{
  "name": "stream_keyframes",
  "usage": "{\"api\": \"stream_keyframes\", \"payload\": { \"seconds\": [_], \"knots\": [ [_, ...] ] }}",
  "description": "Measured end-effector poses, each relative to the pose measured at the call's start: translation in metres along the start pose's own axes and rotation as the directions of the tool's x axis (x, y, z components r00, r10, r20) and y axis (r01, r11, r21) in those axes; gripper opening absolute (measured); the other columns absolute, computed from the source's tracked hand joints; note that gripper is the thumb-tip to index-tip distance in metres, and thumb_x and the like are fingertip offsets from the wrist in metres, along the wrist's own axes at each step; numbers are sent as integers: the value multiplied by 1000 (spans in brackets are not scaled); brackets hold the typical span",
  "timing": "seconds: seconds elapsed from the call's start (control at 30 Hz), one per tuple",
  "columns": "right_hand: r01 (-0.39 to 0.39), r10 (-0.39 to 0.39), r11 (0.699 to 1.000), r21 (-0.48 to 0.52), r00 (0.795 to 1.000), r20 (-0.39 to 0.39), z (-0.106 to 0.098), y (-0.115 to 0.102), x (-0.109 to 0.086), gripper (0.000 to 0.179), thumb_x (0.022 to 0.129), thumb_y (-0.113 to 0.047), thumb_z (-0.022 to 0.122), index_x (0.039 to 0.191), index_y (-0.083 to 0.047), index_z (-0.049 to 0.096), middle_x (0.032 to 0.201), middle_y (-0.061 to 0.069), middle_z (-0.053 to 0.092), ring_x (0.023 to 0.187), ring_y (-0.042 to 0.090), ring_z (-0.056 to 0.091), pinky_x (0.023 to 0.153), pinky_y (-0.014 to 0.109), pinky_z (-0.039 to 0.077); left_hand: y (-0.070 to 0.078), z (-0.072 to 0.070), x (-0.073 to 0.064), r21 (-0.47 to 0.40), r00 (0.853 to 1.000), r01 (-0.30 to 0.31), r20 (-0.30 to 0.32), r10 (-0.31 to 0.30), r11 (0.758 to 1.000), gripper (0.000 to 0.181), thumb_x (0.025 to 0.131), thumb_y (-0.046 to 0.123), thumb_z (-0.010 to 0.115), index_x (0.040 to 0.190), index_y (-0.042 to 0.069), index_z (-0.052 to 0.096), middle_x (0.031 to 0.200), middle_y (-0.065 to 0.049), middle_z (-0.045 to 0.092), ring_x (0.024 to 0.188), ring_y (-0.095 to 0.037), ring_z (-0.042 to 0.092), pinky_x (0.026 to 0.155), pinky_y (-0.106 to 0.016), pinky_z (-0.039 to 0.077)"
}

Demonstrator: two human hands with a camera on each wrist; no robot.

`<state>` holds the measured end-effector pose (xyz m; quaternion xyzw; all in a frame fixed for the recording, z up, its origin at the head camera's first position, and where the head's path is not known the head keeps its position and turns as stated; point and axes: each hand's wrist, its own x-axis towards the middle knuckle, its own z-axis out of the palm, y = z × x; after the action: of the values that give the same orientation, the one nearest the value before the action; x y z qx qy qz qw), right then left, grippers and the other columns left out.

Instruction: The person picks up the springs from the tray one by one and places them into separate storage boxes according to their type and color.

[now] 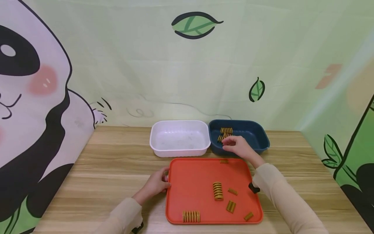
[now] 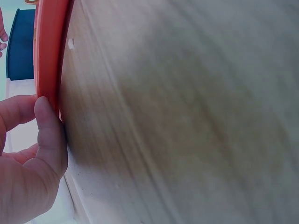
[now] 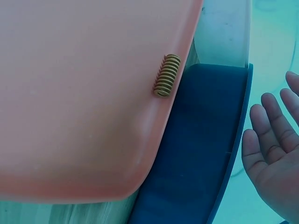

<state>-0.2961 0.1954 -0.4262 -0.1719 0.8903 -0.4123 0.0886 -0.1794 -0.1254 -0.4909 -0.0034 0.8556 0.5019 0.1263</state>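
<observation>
My left hand (image 1: 157, 182) grips the left rim of a red tray (image 1: 190, 178), its thumb (image 2: 49, 126) against the tray's outer side. Over the front of a dark blue basket (image 1: 257, 136) is my right hand (image 1: 239, 148), fingers relaxed and apart, nothing seen in them. Several gold coil springs (image 1: 226, 130) lie in that basket, partly hidden behind the hand. On the tray are a thick spring (image 1: 218, 191) near the middle, another thick spring (image 1: 191, 216) at the front left, and several smaller springs (image 1: 230, 206) to the right. One small spring (image 3: 167, 75) lies along the tray's far edge.
A white basket (image 1: 180, 152) stands left of the blue one, side by side behind the tray. All rest on a wood-grain table (image 1: 122, 156). A printed cloth backdrop (image 1: 146, 65) rises behind the table.
</observation>
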Motion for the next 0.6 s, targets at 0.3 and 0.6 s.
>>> {"api": "stream_keyframes", "payload": {
  "seconds": [0.3, 0.6],
  "knots": [
    [10, -10, 1000, 1, 999, 52, 4, -4, -9, 27, 81, -11, 62, 105, 1, 62, 96, 15, 64, 84, 19, 59, 78, 30, 52, 0, 0, 0, 0, 1000, -7, 0, 7, 1000, 60, 74, -8, 60, 129, 2, 41, 71, -6, 47, 51, -14, 45, 46, -24, 45],
    [11, -11, 1000, 4, 995, 101, 8, -1, -14, 29, 81, -14, 62, 106, 2, 62, 99, 17, 64, 85, 20, 59, 78, 31, 52, 0, 0, -1, -8, 1000, -12, -4, 12, 1000, 59, 74, -8, 60, 129, 1, 41, 70, -6, 48, 50, -14, 45, 46, -24, 45]
  ]
}}
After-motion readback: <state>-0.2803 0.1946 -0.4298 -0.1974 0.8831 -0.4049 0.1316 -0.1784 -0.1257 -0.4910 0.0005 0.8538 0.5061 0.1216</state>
